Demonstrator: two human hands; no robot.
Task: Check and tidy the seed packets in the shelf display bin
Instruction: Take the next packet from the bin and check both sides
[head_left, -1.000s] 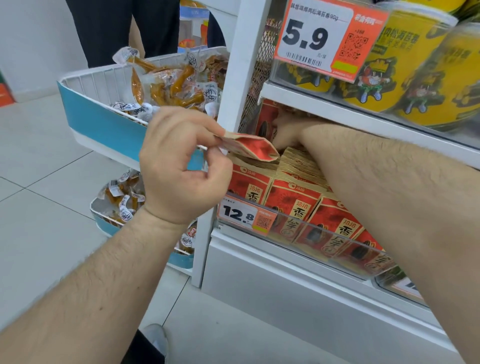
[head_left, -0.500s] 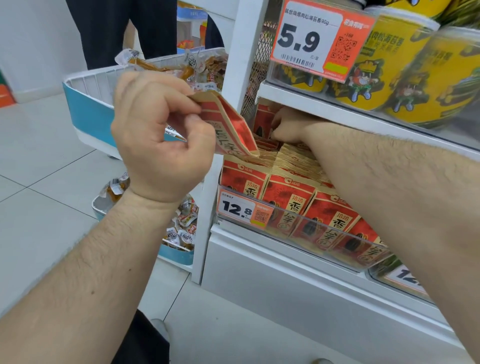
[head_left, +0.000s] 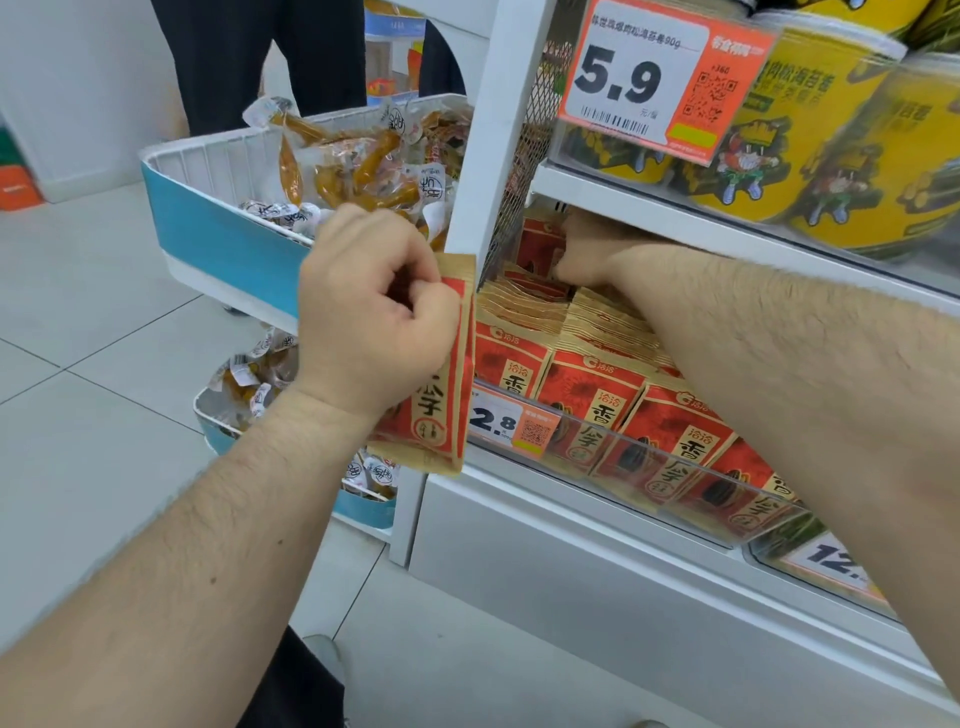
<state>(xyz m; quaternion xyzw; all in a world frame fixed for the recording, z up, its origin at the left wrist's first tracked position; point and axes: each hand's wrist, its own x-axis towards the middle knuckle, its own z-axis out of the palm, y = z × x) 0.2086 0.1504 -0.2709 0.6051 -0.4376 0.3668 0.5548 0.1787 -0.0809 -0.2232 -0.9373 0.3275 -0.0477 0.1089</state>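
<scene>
Left hand (head_left: 371, 312) curled around one seed packet (head_left: 441, 405), grip pinching its upper part between thumb and bent fingers. Packet now upright, printed red face turned toward the camera, tan sealed edges at top and bottom; half a second ago tilted with its top leaning toward the shelf, and a second ago held nearly flat and lower, level with the packet tops. Now held just outside the white shelf post (head_left: 483, 156), in front of the left end of the display bin (head_left: 649, 467), covering the first digit of the price label (head_left: 511, 426) on the bin's clear front.

Right hand (head_left: 587, 254) reaching deep under the upper shelf (head_left: 675, 213), at the back of the rows of seed packets (head_left: 597, 374), as before. Fingers bent against a packet standing at the rear; whether pinching it or only pressing, cannot tell, fingertips hidden behind the knuckles. Forearm lying across the packet tops on the right side.

Rows in the bin standing in tight files, leaning forward against the clear front.

Above, yellow canisters (head_left: 831, 130) behind a 5.9 price tag (head_left: 660, 78). To the left, blue-and-white baskets (head_left: 218, 234) of wrapped snacks, and dark trousers (head_left: 260, 57) of someone standing beyond.
</scene>
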